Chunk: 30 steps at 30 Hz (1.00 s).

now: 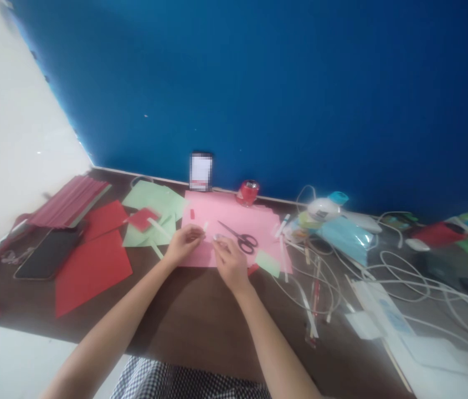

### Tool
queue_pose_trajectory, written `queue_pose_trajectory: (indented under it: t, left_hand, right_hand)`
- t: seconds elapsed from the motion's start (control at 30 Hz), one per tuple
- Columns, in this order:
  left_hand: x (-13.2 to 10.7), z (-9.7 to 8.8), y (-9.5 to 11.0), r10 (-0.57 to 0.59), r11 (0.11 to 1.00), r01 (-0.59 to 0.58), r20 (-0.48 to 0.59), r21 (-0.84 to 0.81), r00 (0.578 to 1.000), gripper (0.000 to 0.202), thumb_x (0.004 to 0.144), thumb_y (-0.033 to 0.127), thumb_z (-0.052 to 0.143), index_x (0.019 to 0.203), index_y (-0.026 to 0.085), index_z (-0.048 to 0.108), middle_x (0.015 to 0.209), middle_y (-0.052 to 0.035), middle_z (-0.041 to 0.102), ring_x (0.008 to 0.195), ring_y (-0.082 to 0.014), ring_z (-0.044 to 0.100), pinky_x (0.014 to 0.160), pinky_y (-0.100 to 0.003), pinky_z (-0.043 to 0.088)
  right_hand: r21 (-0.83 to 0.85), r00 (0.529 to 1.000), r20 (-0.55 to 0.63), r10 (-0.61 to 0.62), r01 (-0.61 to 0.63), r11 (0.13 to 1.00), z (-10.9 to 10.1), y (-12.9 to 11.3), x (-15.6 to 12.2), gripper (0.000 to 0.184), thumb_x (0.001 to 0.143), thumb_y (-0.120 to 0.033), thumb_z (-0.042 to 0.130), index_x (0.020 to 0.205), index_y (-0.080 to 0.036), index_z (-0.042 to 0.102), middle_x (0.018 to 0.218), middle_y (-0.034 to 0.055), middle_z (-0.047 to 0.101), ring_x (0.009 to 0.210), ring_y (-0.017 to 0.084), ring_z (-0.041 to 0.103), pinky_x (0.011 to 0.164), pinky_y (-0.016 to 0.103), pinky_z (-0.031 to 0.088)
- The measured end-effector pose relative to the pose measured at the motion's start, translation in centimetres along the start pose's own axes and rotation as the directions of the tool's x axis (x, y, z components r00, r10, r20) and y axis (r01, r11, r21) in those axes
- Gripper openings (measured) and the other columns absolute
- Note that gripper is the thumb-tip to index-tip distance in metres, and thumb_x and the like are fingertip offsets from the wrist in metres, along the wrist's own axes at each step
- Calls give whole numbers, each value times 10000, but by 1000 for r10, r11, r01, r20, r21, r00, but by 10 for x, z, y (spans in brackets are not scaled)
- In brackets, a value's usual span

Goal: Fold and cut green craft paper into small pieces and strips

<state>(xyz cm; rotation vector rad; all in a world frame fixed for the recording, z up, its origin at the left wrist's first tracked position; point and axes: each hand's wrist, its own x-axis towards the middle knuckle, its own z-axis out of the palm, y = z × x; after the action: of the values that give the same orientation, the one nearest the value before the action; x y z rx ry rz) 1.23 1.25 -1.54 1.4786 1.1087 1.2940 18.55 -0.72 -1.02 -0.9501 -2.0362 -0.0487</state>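
Observation:
My left hand [184, 243] and my right hand [229, 259] meet over a pink paper sheet [234, 219] on the brown table. The left hand's fingers are pinched on a small white piece [205, 226], perhaps a paper strip or cap. The right hand's fingers are curled around something small and pale near its tip [216, 237]; I cannot make it out. Black-handled scissors [240, 237] lie on the pink sheet just right of my right hand, untouched.
Red paper sheets [92, 266], green sheets [154, 202], a dark phone [49, 254] and a red folder [70, 202] lie left. A red tape dispenser [248, 192] stands by the blue wall. White cables [404, 277], blue face masks [348, 235] and pens clutter the right.

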Motion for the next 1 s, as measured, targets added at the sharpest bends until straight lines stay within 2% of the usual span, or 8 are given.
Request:
queue_pose_trajectory:
  t: [0.17,0.27,0.37,0.5,0.63,0.73,0.83,1.0]
  left_hand:
    - [0,-1,-2,-75,997,74,-63,-5,995,332,674,285,637,958,150,530,1101,-133,569,818,-196,645,751,-361,518]
    - [2,-3,-3,-107,991,112,-78,70,991,267,674,320,635,856,127,603,1063,-146,602,881,-231,628,803,-384,498]
    - [3,-5,-2,-30,987,36,-40,155,999,195,696,309,614,775,137,660,976,-121,649,921,-236,607,841,-390,476]
    - [3,-6,1,34,989,-34,-2,142,999,193,722,266,580,831,145,683,864,-96,672,825,-201,624,751,-336,509]
    - [1,-5,0,-8,991,13,-33,131,999,272,706,266,604,936,134,663,841,-84,684,777,-193,637,740,-325,511]
    - [0,-4,0,-41,990,48,-61,129,997,347,701,267,616,1020,129,620,866,-81,692,808,-206,642,793,-354,500]
    - [-1,-3,2,24,991,-21,-22,133,999,322,730,246,582,1032,132,590,911,-91,681,858,-205,633,817,-358,491]
    - [-2,1,3,90,991,-84,-48,107,995,221,733,203,567,945,147,539,980,-92,620,785,-154,642,740,-289,516]
  right_hand:
    - [10,1000,25,-1,1,1000,-1,0,0,288,812,-114,459,1037,-206,613,890,68,612,882,152,583,734,268,495]
    - [23,997,75,-24,22,999,0,0,0,289,811,-112,464,1046,-200,608,898,69,609,909,155,574,747,269,492]
    - [37,996,80,-36,33,999,1,1,0,294,811,-112,468,1057,-199,602,911,69,611,925,158,568,770,276,485]
    - [42,998,64,-22,19,999,2,3,0,309,824,-117,439,1070,-215,599,925,66,615,937,158,565,773,274,483]
    - [22,997,78,-16,14,1000,2,3,1,339,829,-113,423,1094,-249,586,921,46,632,930,155,571,785,270,477]
    - [-28,998,69,-4,6,1000,2,1,2,364,832,-120,432,1157,-244,538,903,38,654,874,150,595,774,260,476]
    - [-45,998,44,44,-42,998,4,0,3,379,837,-168,459,1213,-205,477,842,34,676,800,146,618,753,253,481]
    - [-36,992,-17,124,-125,992,8,0,3,268,841,-221,470,1099,-187,535,820,40,687,806,155,632,773,268,484]
